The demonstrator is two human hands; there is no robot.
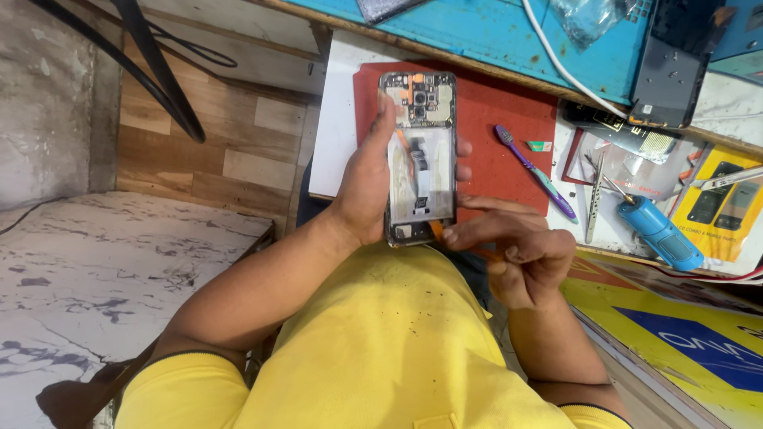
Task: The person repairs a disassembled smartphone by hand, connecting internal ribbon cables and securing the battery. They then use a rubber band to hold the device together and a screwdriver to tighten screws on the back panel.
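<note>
My left hand (362,187) grips an opened smartphone (420,155) with its back cover off, held upright over a red work mat (505,119). The phone's camera module and inner boards show at its top, and a pale battery bay lies below. My right hand (517,246) sits at the phone's lower right corner, fingertips pinching a thin orange strip (436,229) that comes out near the bottom edge. The fingers are closed on that strip.
A purple and teal toothbrush (534,171) lies on the mat. To the right lie tweezers (594,199), a blue screwdriver (660,230), a dark phone panel (671,67) and yellow printed boxes (719,206). A blue bench top (509,36) runs along the back.
</note>
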